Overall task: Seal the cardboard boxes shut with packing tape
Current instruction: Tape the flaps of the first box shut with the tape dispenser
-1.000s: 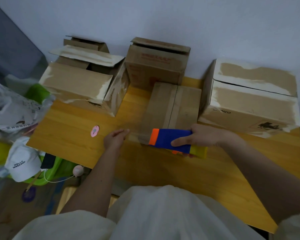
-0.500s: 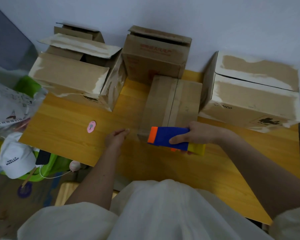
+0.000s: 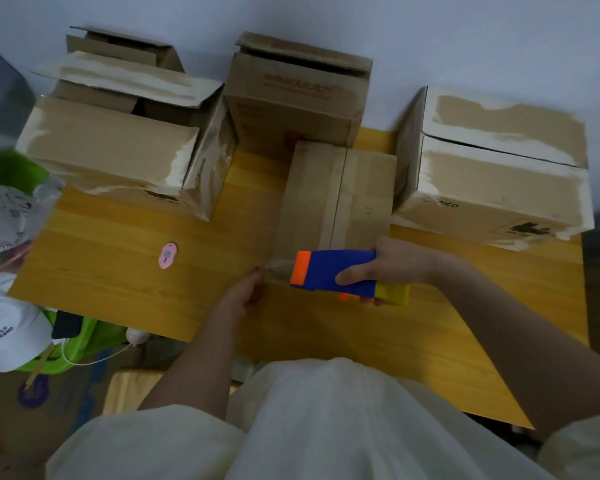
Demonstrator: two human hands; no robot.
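The right hand [image 3: 400, 263] grips a blue and orange tape dispenser [image 3: 340, 273], thumb curled across its side, just above the near end of the small closed box [image 3: 336, 195]. The left hand [image 3: 243, 296] pinches the free end of the clear tape [image 3: 278, 270] stretched from the dispenser's mouth. The small box lies on the wooden table [image 3: 118, 265] between three larger cardboard boxes, the left one [image 3: 118, 143] with flaps open. A pink tag [image 3: 168, 255] lies near the left hand.
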